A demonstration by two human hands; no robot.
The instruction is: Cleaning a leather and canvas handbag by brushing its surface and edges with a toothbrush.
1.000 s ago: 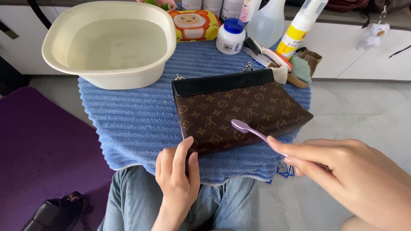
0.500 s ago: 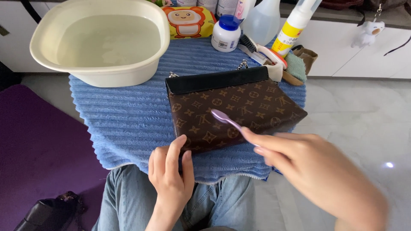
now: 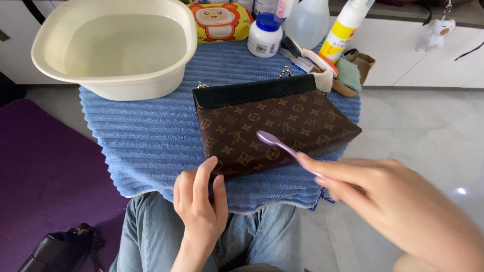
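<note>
A brown patterned flat pouch with a black top band [image 3: 272, 126] is laid on a blue ribbed towel [image 3: 146, 136]. Its seven o'clock corner is pressed by the left hand [image 3: 199, 201], fingers flat. A lilac toothbrush [image 3: 277, 143] is pinched in the right hand [image 3: 383, 201], its head on the pouch. A cream basin of water [image 3: 116, 48] sits at eleven o'clock.

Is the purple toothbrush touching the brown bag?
Touching. The head view shows the toothbrush head pressed flat on the brown bag, with no gap; the right hand holds its handle.
</note>
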